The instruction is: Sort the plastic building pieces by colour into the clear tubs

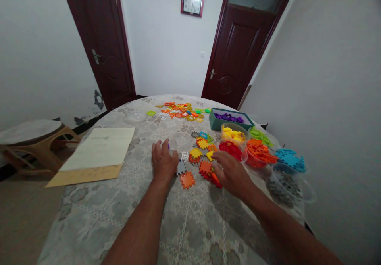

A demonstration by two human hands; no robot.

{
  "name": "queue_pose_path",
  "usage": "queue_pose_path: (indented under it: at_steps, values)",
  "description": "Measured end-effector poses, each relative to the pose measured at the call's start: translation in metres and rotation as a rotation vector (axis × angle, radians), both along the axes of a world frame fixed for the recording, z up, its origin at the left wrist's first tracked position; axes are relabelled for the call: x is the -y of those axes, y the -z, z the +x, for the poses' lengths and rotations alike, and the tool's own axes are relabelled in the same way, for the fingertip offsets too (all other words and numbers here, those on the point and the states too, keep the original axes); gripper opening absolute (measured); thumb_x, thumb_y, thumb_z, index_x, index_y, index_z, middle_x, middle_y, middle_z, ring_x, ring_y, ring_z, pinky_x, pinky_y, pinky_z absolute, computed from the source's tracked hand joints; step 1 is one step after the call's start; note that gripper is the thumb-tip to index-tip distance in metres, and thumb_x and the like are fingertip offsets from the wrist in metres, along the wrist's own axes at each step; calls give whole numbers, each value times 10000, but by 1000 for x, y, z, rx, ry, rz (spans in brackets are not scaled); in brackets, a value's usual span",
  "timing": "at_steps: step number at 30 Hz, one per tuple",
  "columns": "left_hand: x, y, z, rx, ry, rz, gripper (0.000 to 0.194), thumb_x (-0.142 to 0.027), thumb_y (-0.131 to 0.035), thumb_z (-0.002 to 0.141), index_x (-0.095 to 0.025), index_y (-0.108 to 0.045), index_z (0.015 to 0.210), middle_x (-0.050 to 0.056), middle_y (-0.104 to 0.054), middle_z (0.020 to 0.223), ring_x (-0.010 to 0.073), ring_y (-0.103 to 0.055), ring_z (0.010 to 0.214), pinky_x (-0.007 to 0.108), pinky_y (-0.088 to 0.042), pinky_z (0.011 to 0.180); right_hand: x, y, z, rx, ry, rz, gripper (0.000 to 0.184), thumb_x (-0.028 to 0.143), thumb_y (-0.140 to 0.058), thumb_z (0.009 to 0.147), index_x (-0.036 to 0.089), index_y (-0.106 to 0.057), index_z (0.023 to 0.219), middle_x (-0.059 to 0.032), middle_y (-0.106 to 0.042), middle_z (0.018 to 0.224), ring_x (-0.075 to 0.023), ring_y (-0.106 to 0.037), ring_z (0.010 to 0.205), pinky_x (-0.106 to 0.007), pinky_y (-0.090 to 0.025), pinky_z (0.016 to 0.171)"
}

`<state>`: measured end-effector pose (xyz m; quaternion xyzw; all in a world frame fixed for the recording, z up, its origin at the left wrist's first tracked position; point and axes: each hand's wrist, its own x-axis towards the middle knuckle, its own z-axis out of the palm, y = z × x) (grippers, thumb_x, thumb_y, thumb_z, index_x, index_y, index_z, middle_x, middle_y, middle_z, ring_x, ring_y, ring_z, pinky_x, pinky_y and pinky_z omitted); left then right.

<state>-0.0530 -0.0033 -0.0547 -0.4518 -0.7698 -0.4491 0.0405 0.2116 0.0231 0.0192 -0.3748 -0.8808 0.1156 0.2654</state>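
Note:
My left hand (164, 160) rests on the tablecloth, fingers slightly apart, with a bit of a purple piece (168, 146) showing beside its fingertips; what lies beneath the palm is hidden. Beside its thumb are a grey toothed tile (181, 167) and a white lattice piece (185, 156). My right hand (230, 173) pinches a small yellow plastic piece (210, 155) over a cluster of loose interlocking tiles. Among these are a yellow toothed tile (195, 153) and a red-orange tile (205, 167) close to the right fingers. An orange square tile (187, 180) lies between my hands, nearer me.
Along the right stand a green box (214, 123) of purple pieces and clear tubs with yellow (233, 133), red (230, 150), orange (258, 152), blue (290, 160) and grey pieces (285, 181). Mixed pieces (180, 110) lie at the far side. Paper (99, 148) lies left, near a stool (32, 138).

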Motion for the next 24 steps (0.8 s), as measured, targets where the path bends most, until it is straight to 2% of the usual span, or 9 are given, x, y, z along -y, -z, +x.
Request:
queue_pose_path:
  at_steps: [3,6,9,13,18,21,24]
  values:
    - [0,11,2,-127,14,-169,576,-336,-626,940,-110,-594,1468,265,-464,1605,465,-331,1543,633,-283,1240,32,31,10,241,99,-33,385,311,-602,973,193,-657,1335,-194,-648,1398,-340,-623,1274,-477,-505,1088]
    - [-1,15,1,-193,79,-264,509,-380,-597,974,-169,-619,1437,224,-525,1577,430,-420,1492,654,-279,1222,36,48,15,342,162,-90,439,316,-618,967,170,-620,1381,-211,-650,1350,-351,-628,1235,-464,-514,1055]
    - [-1,13,0,-215,159,-261,428,-383,-582,989,-189,-660,1362,200,-578,1527,382,-503,1421,618,-306,1213,28,52,10,318,132,-118,466,280,-603,977,163,-589,1428,-206,-652,1311,-331,-635,1204,-435,-508,1039]
    - [1,7,-1,-186,279,-196,319,-382,-604,980,-187,-713,1209,175,-681,1283,322,-618,1216,491,-435,1113,14,50,-8,284,49,-157,464,278,-599,996,146,-581,1440,-192,-638,1317,-305,-620,1227,-392,-495,1037]
    - [4,3,-4,-43,378,-144,293,-428,-628,970,-190,-718,1115,140,-679,1127,283,-638,1085,428,-486,1024,-1,53,-38,221,51,-178,468,347,-624,1003,173,-598,1437,-170,-632,1327,-298,-623,1229,-389,-498,1015]
    - [6,0,-7,37,414,-143,363,-447,-741,877,-191,-722,1133,133,-670,1135,293,-637,1100,442,-488,1038,-5,60,-48,170,92,-151,485,374,-617,1011,187,-589,1457,-160,-634,1345,-298,-629,1231,-391,-506,1001]
    - [13,-5,-10,39,495,-199,633,-461,-898,696,-206,-715,1246,142,-649,1265,325,-623,1207,468,-468,1106,-6,68,-47,95,93,-141,473,380,-634,1002,191,-609,1434,-152,-647,1347,-291,-636,1229,-389,-511,1005]
